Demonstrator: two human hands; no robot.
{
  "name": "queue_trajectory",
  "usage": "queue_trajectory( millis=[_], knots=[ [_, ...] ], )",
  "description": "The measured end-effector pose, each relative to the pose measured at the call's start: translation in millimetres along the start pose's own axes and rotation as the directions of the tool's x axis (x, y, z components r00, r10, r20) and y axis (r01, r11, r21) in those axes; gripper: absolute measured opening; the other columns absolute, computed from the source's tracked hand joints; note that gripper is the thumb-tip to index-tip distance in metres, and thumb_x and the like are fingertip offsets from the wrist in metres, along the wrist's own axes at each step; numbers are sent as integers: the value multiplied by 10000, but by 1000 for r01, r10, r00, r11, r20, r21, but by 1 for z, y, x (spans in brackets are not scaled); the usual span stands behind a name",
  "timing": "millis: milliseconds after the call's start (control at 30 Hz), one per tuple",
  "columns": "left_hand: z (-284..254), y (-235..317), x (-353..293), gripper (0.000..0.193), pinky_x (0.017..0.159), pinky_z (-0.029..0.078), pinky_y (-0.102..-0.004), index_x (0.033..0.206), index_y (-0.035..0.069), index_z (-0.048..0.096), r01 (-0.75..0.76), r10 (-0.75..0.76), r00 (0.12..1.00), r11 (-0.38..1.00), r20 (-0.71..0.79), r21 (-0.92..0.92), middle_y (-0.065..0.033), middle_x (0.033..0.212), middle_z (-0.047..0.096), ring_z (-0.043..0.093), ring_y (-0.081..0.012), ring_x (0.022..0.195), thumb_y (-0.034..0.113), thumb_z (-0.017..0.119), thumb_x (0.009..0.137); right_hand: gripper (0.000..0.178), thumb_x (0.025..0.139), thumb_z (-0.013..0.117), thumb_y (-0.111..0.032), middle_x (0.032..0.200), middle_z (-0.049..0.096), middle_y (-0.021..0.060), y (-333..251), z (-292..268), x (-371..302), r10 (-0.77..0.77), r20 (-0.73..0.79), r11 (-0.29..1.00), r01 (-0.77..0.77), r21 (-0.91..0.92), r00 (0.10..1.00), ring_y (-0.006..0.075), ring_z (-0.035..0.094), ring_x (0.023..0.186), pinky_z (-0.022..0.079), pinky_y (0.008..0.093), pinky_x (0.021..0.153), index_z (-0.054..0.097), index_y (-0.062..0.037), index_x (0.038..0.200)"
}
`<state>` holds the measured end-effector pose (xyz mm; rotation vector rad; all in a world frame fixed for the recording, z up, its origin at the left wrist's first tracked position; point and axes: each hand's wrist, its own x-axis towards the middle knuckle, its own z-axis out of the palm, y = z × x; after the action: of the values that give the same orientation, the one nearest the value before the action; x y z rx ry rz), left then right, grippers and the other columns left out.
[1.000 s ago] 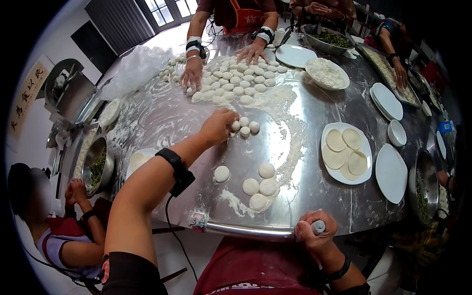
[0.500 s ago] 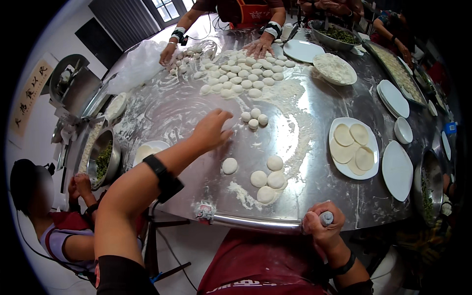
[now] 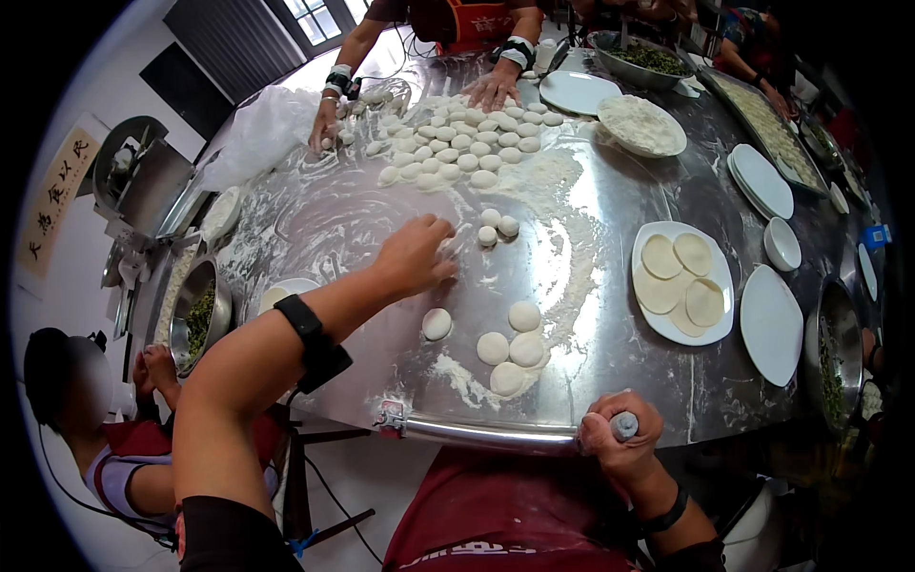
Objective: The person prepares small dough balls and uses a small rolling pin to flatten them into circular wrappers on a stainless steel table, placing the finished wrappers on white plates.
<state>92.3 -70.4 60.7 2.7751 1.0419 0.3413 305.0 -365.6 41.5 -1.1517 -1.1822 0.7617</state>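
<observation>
Floury steel round table [image 3: 610, 381] is bearing small white dough balls [image 3: 510, 334]. Left hand [image 3: 415, 255] is reaching out, fingers spread wide, pressing near three balls [image 3: 498, 227]. Right hand [image 3: 620, 443] is gripping a wooden rolling pin [image 3: 624, 425] at the table's near edge.

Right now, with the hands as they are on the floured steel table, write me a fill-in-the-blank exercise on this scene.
1. The left hand reaches over the floured round steel table toward three small ____ dough balls.
2. The right hand, at the table's near edge, grips a slim ____ rolling pin.
3. The white oval plate to the right carries ____ flat round dough wrappers.

Missing words: white; grey; four
</observation>
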Motion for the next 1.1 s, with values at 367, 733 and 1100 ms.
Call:
queue_trajectory(
  millis=[367,733,1100],
  knots=[
    [17,42,17,366,701,471,-397,834,45,589,191,-188,972,982,141,-2,-120,813,609,598,-306,812,373,703,719,188,756,694,37,605,579,102,1,-1,-26,-113,74,992,108,68,991,178,559,487,434,285,435,519,-14,804],
    [24,34,88,234,810,475,-376,979,84,630,-313,307,950,942,61,121,-69,1077,599,571,-289,977,91,664,748,173,735,703,26,599,576,104,-7,-3,-20,-133,138,989,122,85,981,197,556,470,425,282,432,539,-26,735],
    [20,55,84,270,775,487,-369,1050,57,622,-243,274,957,935,92,-259,-102,1037,580,589,-250,954,209,663,831,184,716,715,24,594,568,100,-3,-4,-21,-104,107,992,94,89,989,196,555,477,412,287,429,542,-38,708]
  ],
)
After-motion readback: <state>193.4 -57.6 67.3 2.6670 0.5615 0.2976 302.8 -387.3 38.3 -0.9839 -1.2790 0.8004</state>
